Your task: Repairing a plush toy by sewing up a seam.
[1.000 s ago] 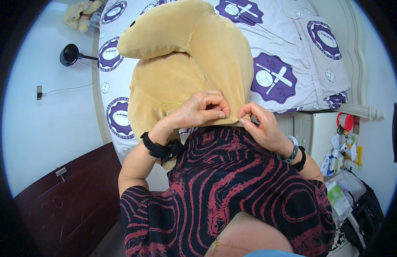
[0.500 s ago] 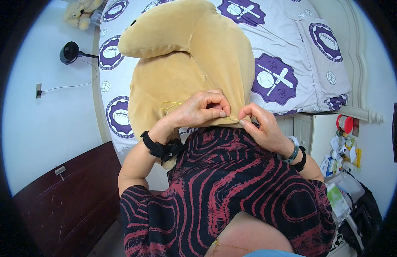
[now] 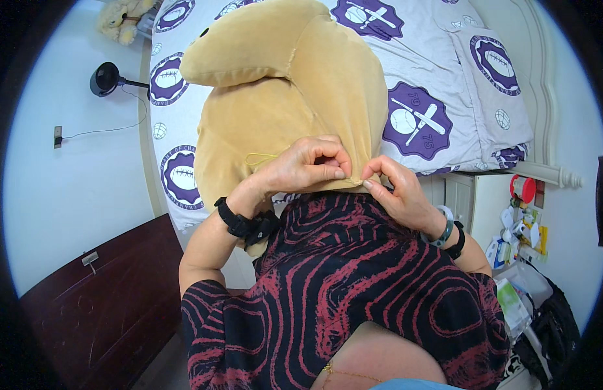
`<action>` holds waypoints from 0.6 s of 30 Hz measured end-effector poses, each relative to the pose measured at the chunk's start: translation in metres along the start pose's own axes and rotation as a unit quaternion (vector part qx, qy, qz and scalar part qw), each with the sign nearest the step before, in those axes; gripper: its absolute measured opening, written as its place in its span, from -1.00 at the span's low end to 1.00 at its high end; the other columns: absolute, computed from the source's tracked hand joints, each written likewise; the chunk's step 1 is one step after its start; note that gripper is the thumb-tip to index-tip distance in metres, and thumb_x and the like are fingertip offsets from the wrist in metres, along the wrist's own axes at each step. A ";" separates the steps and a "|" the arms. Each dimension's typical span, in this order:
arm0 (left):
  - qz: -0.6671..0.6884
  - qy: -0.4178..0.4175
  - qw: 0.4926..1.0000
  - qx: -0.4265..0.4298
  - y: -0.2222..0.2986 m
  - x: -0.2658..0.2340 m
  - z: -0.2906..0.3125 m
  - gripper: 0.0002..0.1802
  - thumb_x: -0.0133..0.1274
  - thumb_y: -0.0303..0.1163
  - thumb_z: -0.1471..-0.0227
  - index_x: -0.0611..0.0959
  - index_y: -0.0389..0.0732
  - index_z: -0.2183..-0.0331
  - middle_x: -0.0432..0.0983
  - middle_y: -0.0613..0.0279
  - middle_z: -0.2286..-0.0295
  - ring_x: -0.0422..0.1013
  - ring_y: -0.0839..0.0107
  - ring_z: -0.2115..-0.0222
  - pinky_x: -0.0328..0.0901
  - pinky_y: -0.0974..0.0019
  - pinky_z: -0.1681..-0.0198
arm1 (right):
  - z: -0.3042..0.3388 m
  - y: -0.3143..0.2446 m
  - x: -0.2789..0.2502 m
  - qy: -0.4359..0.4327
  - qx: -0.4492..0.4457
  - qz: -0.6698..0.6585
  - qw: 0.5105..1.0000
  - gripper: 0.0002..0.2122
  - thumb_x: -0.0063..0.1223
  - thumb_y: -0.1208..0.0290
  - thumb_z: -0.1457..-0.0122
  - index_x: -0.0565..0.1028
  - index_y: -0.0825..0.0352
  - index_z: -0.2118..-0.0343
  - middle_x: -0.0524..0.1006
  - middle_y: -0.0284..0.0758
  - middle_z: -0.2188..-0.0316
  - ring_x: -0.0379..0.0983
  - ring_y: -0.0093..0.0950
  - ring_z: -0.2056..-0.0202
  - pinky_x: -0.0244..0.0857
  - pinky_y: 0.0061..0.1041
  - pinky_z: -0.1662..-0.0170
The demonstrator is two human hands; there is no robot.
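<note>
- Two hands are working at the near edge of one big plush; entries are running from largest thing to smallest.
- Bed (image 3: 444,84): it is filling the upper frame, and a white cover with purple round badges is lying over it. A matching pillow (image 3: 493,71) is sitting at its right end.
- Tan plush toy (image 3: 282,91): it is lying on the bed, its lower end hanging over the near edge against the person's front. Judgement: it is looking bulky yet light, soft and yielding all through, with a short nap giving decent friction. A whole-body grab would only be squashing the stuffing, so the seam fold is the firmer place to be pinching.
- Dark wooden cabinet (image 3: 100,305): it is standing low at left, apart from the work.
- Left hand (image 3: 301,166): fingers are curling narrow, thumb and forefinger pressing together on the plush's bottom edge. A black band is sitting on the wrist.
- Right hand (image 3: 396,188): fingertips are closing tight on the same edge, just beside the left hand.
- Black lamp (image 3: 106,78): it is sitting against the left wall.
- Yellow thread (image 3: 262,156): a thin loop is lying on the plush just left of the left hand; I cannot tell if a needle is being held.
</note>
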State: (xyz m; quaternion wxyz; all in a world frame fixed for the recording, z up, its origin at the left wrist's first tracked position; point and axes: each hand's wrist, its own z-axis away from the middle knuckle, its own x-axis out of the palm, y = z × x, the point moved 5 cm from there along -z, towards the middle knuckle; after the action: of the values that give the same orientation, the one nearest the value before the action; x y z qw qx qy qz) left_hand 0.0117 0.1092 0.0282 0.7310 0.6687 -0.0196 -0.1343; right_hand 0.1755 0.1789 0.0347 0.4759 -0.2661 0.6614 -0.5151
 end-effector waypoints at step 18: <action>0.058 0.220 0.974 0.008 0.016 0.022 0.017 -0.86 0.06 -0.60 0.01 0.54 -0.28 0.31 0.43 0.30 0.42 0.38 0.55 0.41 0.31 0.47 0.32 | -0.014 0.009 0.010 -0.010 0.031 -0.162 0.986 -0.90 -0.02 0.47 -0.20 0.39 0.36 0.27 0.41 -0.41 0.45 0.29 -0.63 0.42 0.20 -0.62 0.34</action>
State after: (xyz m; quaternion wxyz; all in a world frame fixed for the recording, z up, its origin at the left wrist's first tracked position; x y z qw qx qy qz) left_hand 0.0322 0.0889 0.0425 0.7188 0.6852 0.1023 0.0587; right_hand 0.1602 0.1795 0.0235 0.4007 -0.3599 0.5888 -0.6027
